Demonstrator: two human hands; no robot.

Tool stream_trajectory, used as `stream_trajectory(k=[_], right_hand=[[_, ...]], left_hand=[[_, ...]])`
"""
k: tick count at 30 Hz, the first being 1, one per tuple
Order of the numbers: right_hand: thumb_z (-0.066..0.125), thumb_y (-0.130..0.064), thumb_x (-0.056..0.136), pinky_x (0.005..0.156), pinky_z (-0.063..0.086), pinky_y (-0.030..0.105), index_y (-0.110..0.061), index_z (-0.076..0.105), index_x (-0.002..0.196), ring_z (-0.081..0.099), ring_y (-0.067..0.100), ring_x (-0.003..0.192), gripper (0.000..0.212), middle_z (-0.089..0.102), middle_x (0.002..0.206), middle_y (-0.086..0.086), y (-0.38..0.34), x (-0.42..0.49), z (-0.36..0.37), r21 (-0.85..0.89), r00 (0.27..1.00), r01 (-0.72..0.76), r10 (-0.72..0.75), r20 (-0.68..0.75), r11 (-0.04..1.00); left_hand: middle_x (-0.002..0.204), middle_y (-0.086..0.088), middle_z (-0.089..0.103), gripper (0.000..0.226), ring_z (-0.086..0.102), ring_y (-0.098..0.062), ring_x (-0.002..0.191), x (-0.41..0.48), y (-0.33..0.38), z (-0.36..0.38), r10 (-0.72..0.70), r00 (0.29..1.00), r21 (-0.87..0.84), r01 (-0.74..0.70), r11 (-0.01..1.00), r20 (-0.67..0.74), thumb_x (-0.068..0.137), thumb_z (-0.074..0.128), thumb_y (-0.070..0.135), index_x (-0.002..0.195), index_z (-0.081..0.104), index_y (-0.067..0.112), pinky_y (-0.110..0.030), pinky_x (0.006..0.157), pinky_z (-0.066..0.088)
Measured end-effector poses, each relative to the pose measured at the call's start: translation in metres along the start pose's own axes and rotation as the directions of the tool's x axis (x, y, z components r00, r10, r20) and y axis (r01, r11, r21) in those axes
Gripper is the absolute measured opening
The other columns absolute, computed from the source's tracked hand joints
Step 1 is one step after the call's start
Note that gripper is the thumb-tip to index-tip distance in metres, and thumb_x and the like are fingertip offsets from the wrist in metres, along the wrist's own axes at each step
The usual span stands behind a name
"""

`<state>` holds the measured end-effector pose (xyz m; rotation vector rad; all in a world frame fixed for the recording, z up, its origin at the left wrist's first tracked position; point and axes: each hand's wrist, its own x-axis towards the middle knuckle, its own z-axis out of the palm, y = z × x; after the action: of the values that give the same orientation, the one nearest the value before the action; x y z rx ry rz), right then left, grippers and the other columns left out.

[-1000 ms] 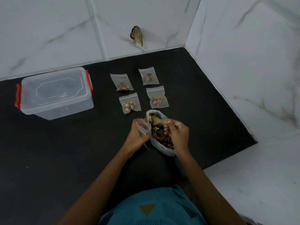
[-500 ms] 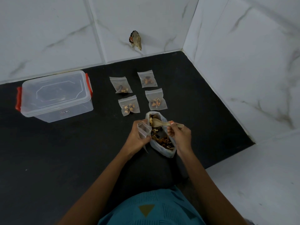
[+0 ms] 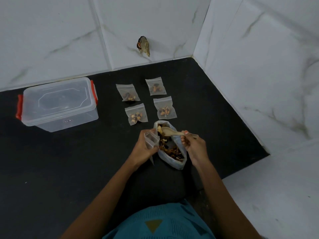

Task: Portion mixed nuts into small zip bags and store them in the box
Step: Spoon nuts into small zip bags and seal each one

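Mixed nuts (image 3: 172, 151) lie in the open bulk bag (image 3: 180, 163) between both hands — filling step, I'd say. Left hand (image 3: 142, 150) pinches an empty zip bag (image 3: 151, 139), right hand (image 3: 196, 147) grips the spoon (image 3: 168, 131); next, scoop and tip in.

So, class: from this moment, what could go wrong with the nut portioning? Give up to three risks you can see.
1. The small zip bag pinched in the left hand has a narrow mouth; nuts tipped from the spoon may miss it and scatter on the black surface.
2. The soft nut bag lies open between both hands; a nudge from the right hand could spill it.
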<state>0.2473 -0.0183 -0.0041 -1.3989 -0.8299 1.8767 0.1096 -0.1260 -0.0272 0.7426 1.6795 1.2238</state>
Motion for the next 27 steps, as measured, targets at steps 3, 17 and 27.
stream_trajectory(k=[3,17,27], right_hand=[[0.054,-0.007,0.090,0.062,0.047,0.019,-0.006,0.064,0.079,0.054,0.009,0.064,0.015,0.058,0.070,0.005,-0.002,0.000,-0.003,-0.015,1.000,0.004,-0.004,-0.008,1.000],[0.057,-0.014,0.090,0.055,0.049,0.016,-0.004,0.065,0.084,0.057,0.001,0.049,0.015,0.063,0.063,-0.001,0.017,-0.005,0.014,-0.486,0.924,0.373,-0.366,0.113,0.790],[0.056,-0.009,0.090,0.054,0.049,0.021,-0.011,0.064,0.071,0.057,0.010,0.052,0.020,0.061,0.060,0.005,0.005,-0.005,0.009,-0.397,0.963,0.268,-0.254,0.088,0.878]], left_hand=[[0.112,0.012,0.049,0.056,0.049,0.000,0.102,0.000,0.001,0.000,-0.009,1.000,-0.002,0.009,1.000,-0.004,0.082,0.064,0.003,0.125,0.036,0.026,-0.014,0.075,0.042],[0.110,0.015,0.048,0.054,0.049,0.001,0.102,0.000,0.001,0.003,-0.001,1.000,-0.008,0.001,1.000,0.006,0.082,0.063,0.002,0.120,0.036,0.029,-0.012,0.075,0.042],[0.111,0.012,0.049,0.052,0.049,-0.001,0.103,0.003,0.001,0.000,-0.020,1.000,-0.038,0.021,0.999,0.024,0.083,0.062,0.002,0.121,0.038,0.029,-0.015,0.076,0.043]])
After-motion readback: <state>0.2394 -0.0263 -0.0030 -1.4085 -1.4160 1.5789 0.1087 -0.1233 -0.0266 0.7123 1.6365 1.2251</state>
